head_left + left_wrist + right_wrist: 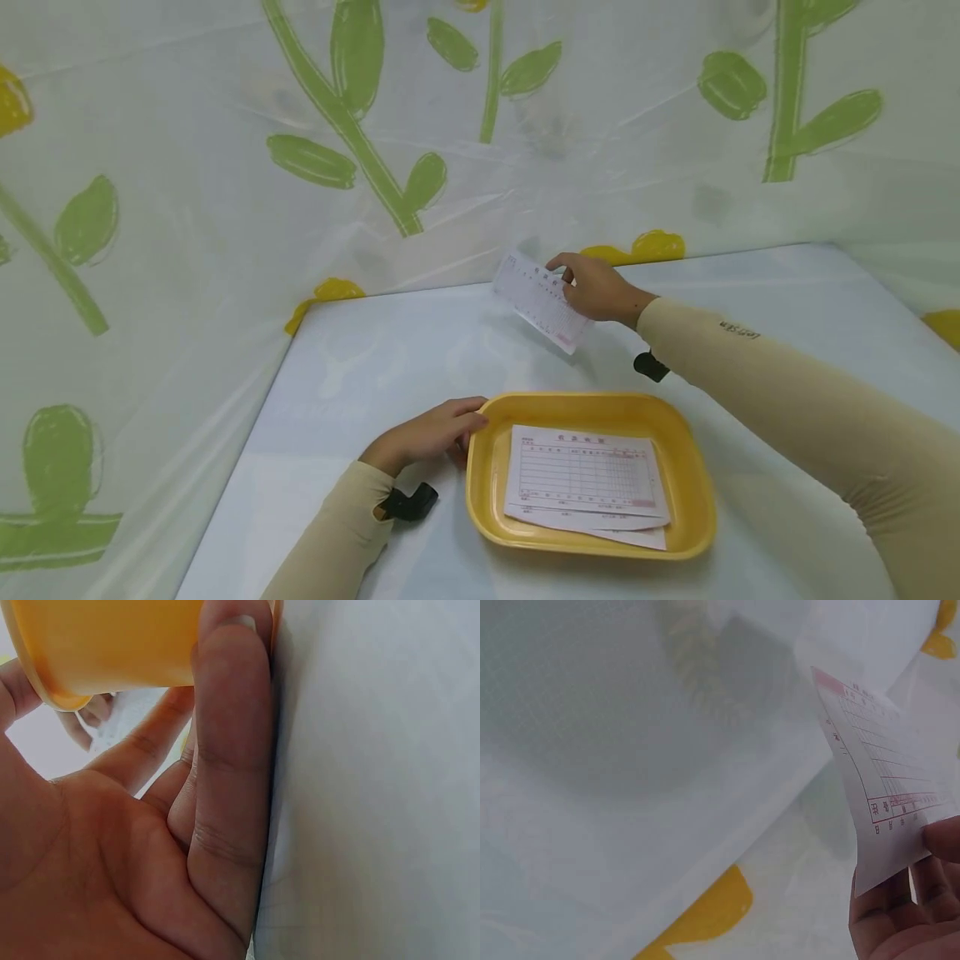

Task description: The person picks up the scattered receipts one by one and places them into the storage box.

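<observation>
My right hand (pixel 602 287) pinches a printed receipt slip (pixel 536 296) above the far part of the table. The right wrist view has the thumb on one face of this slip (pixel 885 780) and fingers behind it. My left hand (pixel 435 433) grips the left rim of a yellow plastic tray (pixel 701 483). In the left wrist view its thumb lies at the rim and its fingers rest low against the outer wall of the tray (pixel 112 645). Inside the tray lie several more receipt slips (pixel 585 475), loosely stacked, with printed tables on them.
The tray stands on a pale table (pixel 337 383) near its front. Behind the table hangs a whitish plastic curtain (pixel 187 208) with green leaves and yellow flowers. A dark wrist device (pixel 411 502) sits under the left wrist, another (pixel 651 367) under the right.
</observation>
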The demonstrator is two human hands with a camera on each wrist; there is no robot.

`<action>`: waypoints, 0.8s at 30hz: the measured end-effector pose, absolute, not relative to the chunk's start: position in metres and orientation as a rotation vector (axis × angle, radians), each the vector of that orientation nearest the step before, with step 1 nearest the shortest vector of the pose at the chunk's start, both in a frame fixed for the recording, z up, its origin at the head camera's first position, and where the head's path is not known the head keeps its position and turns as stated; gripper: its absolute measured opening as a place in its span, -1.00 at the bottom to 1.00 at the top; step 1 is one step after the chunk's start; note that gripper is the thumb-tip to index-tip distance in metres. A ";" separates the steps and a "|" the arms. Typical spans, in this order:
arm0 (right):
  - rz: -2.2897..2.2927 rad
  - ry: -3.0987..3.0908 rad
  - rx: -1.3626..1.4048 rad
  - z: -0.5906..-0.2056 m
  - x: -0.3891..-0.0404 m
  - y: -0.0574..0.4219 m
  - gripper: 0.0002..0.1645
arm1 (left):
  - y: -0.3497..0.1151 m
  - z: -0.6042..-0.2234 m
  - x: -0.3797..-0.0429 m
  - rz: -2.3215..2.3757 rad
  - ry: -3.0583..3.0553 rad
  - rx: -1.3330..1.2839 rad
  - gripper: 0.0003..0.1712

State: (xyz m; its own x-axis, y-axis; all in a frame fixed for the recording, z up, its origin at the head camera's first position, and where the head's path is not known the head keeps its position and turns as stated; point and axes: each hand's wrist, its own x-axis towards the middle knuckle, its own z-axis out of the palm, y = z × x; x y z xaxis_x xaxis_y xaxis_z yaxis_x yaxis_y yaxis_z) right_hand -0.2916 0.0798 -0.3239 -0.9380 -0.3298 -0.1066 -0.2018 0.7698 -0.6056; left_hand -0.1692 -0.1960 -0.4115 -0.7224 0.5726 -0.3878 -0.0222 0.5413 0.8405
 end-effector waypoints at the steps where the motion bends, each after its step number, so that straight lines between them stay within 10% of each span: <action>1: -0.921 2.759 -0.418 -0.322 -0.290 0.082 -0.43 | -0.196 -0.412 -0.169 1.171 2.124 0.444 -0.62; 24: -1.260 2.710 -0.513 -0.278 -0.233 0.135 -0.52 | -0.195 -0.412 -0.169 1.186 2.132 0.429 -0.61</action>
